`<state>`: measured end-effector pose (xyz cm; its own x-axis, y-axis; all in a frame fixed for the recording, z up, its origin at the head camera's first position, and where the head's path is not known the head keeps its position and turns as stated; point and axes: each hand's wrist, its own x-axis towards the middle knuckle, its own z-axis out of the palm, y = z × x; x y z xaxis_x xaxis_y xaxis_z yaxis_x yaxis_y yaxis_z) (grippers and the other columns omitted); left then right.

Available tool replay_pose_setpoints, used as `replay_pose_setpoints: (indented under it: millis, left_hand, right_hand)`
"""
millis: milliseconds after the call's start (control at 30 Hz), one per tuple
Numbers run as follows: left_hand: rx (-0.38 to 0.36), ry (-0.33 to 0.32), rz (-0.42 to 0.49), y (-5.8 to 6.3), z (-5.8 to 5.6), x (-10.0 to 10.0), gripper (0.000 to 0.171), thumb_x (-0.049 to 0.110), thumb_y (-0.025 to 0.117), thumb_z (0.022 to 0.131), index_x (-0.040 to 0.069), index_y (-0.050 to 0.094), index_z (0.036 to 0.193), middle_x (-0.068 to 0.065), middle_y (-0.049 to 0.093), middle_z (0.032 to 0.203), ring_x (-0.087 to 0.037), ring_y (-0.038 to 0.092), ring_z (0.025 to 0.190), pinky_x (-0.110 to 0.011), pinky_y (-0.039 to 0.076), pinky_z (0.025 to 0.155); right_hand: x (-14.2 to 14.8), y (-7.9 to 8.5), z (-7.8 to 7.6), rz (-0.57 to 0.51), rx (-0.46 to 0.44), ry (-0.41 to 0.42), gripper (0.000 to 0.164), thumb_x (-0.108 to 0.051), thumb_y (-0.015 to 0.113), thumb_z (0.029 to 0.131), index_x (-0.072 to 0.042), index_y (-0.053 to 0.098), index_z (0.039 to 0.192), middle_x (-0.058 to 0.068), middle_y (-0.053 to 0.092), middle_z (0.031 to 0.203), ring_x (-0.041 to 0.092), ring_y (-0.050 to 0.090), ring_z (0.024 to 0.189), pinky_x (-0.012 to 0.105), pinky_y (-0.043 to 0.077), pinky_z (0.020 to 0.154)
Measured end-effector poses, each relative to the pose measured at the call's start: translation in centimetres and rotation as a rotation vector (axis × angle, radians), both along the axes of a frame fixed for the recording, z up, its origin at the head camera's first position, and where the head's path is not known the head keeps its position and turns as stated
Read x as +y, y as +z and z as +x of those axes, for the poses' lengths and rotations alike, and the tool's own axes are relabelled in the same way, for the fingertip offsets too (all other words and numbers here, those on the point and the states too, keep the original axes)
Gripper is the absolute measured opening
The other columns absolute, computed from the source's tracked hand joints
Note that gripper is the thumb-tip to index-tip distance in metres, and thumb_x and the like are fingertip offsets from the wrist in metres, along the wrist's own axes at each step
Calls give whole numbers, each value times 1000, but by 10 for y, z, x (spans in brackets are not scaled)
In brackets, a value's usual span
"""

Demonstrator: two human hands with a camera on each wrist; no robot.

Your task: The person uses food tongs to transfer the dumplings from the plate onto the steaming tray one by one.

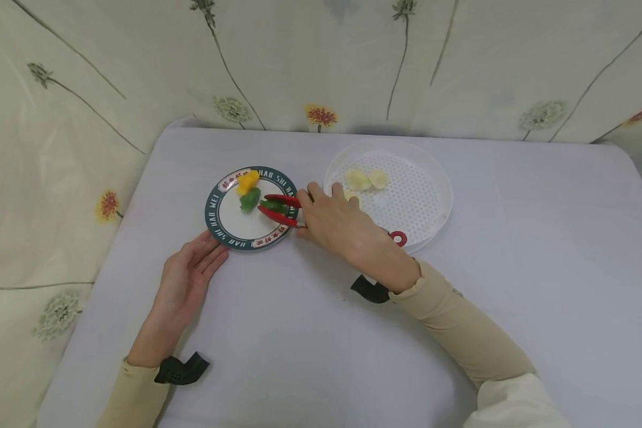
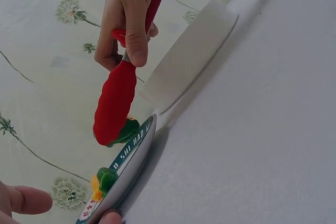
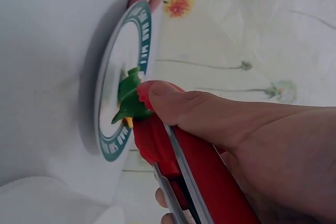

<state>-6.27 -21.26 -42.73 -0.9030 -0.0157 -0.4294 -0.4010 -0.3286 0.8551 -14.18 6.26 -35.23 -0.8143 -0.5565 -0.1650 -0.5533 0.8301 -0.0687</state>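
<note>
My right hand [image 1: 339,226] grips red-tipped tongs [image 2: 113,109], whose tips pinch a green pepper piece [image 3: 131,109] over the right side of a plate [image 1: 212,215]. That plate is white with a dark green lettered rim. On it lie another green pepper piece [image 1: 249,200] and a yellow pepper piece [image 1: 247,182], side by side toward the back. My left hand [image 1: 184,279] is palm up at the plate's near left edge. Its fingers reach the rim, a fingertip [image 2: 111,217] showing beneath it and the thumb [image 2: 32,200] held apart.
Right of the plate stands a round white perforated basket [image 1: 419,190] with several pale yellow slices [image 1: 358,179], partly behind my right hand. The tongs' red ring end [image 1: 398,238] overlaps its near rim. A white cloth [image 1: 278,345] covers the table; a flower-patterned curtain [image 1: 353,71] hangs behind.
</note>
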Motion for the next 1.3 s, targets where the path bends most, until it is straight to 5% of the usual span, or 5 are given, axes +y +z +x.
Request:
replay_pose_setpoints:
  millis: [333,733,1000,1300]
  left_hand:
    - [-7,-9,10,5,-2,3,57,26,32,119,7,23,171,-14,32,176,-21,41,159,-25,42,128]
    - [4,-15,12,1,-1,0,57,23,31,119,6,20,172,-15,28,177,-23,37,161,-29,37,133]
    - [8,-10,16,0,0,-1,58,22,33,118,5,20,172,-15,29,177,-23,37,161,-28,38,132]
    - [11,-14,3,3,1,0,57,22,32,118,5,21,172,-15,29,177,-24,37,161,-27,38,131]
  right_hand:
    - [18,18,11,-4,87,-29,65,-48,73,101,0,55,141,14,60,119,34,56,95,49,67,77]
    - [59,35,18,-7,49,-143,65,-44,73,102,2,50,141,19,57,120,38,55,100,47,61,71]
    - [100,41,24,-17,35,-205,57,-40,71,104,7,50,129,20,51,103,36,48,85,36,43,56]
    - [133,30,21,-12,-24,-275,66,-38,74,102,10,46,137,26,52,111,43,52,94,46,59,62]
